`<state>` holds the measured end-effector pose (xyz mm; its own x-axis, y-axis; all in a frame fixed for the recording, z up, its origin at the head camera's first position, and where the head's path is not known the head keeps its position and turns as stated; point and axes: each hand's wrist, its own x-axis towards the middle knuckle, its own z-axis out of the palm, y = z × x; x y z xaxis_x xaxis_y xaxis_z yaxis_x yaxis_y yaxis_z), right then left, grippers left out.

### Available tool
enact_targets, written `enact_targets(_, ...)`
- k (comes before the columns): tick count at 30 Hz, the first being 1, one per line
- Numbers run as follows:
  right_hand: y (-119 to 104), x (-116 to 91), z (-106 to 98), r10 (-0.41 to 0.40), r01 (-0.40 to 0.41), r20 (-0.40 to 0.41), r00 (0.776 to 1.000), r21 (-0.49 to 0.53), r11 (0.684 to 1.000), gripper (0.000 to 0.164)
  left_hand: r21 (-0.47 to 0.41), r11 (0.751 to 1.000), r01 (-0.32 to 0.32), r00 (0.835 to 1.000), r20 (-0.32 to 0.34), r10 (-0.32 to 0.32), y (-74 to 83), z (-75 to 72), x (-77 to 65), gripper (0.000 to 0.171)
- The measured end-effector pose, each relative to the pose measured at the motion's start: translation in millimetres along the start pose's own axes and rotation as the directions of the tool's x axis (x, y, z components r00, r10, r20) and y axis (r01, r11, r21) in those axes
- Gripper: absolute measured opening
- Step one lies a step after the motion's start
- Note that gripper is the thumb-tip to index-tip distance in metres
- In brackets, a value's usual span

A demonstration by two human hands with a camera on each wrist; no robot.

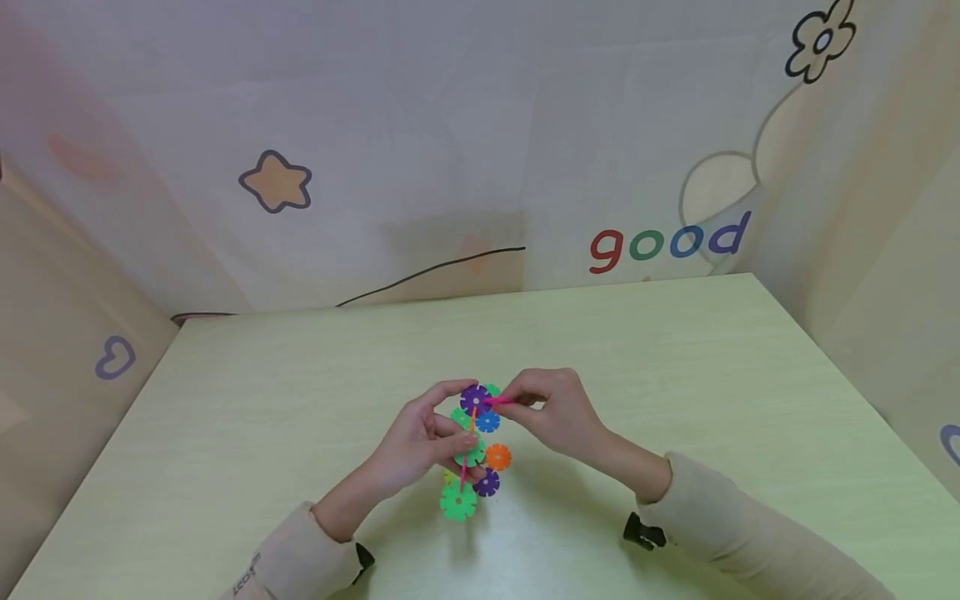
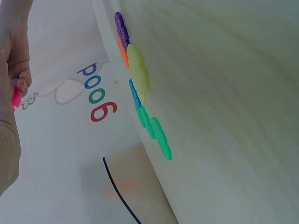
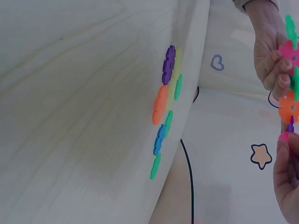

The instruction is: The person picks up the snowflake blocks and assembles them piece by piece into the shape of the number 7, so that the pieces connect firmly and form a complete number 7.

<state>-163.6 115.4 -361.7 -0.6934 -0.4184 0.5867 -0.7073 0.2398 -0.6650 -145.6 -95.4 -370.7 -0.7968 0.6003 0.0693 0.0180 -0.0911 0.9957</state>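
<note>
My left hand (image 1: 408, 442) grips a chain of slotted plastic snowflake discs around its middle green disc (image 1: 472, 452). Held up off the table, the chain runs from a green disc (image 1: 458, 502) at the near end through pink, green and orange discs to a purple disc (image 1: 475, 400) at the far end. My left index finger touches that purple disc's edge. Between thumb and fingers, my right hand (image 1: 551, 408) pinches a pink disc (image 1: 497, 401) edge-on against the purple disc. The right wrist view shows the orange disc (image 3: 288, 109) between the hands; whether the pink disc's slot is engaged, I cannot tell.
Loose discs lie on the pale green table (image 1: 300, 400) beneath the chain: orange (image 1: 498, 457), purple (image 1: 489, 483), blue (image 1: 488, 422), yellow (image 2: 138, 72) and several green (image 2: 161, 138). A printed curtain (image 1: 420, 150) stands behind the table.
</note>
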Motion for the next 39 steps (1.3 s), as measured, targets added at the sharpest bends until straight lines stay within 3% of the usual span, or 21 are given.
enact_targets(12,-1,4,-1,-0.005,0.005,0.010,1.000,0.009,1.000,0.008,0.016,0.999,-0.032,0.999,0.015,0.032,3.6,-2.5,0.1,0.060)
enact_targets(24,8,-3,-12,0.178,-0.175,0.073,0.981,-0.038,0.984,0.011,0.012,1.000,-0.013,0.998,-0.060,0.013,6.6,-11.0,-3.1,0.061)
enact_targets(31,16,-9,-16,0.276,-0.264,0.174,0.945,-0.094,0.960,0.012,0.032,0.999,-0.008,0.995,-0.103,0.011,8.5,-18.9,-7.5,0.062)
enact_targets(39,31,-12,-12,0.394,-0.365,0.320,0.862,-0.151,0.919,0.019,0.052,0.999,-0.005,0.992,-0.124,0.011,9.5,-26.8,-15.5,0.062)
